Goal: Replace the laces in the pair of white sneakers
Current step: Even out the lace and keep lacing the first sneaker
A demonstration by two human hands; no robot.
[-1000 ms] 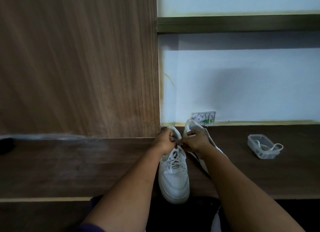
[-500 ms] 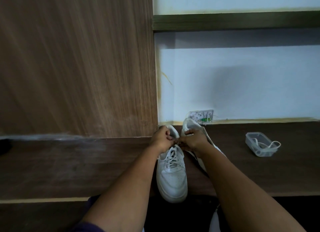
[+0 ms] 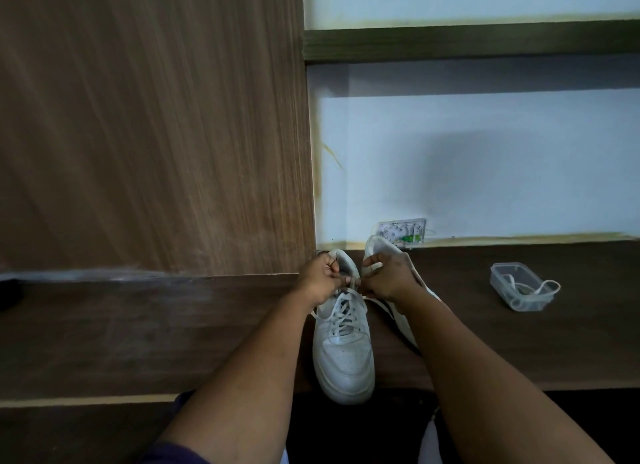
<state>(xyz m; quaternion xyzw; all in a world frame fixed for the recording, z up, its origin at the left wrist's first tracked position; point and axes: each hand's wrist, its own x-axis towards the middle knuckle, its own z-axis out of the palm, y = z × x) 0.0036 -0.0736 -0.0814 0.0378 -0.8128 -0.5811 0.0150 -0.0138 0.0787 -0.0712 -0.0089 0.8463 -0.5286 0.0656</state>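
A tall wooden panel [image 3: 152, 124] filled the left of the view, w/ a dark wooden shelf [image 3: 104, 332] running across below it. At centre a white sneaker [image 3: 344, 349] stood on the shelf, toe toward the person, its lace [image 3: 341, 316] criss-crossed up the front. The left hand [image 3: 320, 278] and right hand [image 3: 389, 278] met at the top of the lacing, fingers curled, each seemingly pinching a lace end; the exact grip was hidden btwn the knuckles. Just right of it the second sneaker [image 3: 403, 311] lay mostly behind the right hand and forearm. Further right, well apart, a clear plastic tub [image 3: 519, 285] held a loose lace [image 3: 540, 287], one loop hanging over its rim.

The lace looked light, soft and floppy, prob. best held near its stiff tips; the sneaker looked light but firm enough to steady by the heel or sides.
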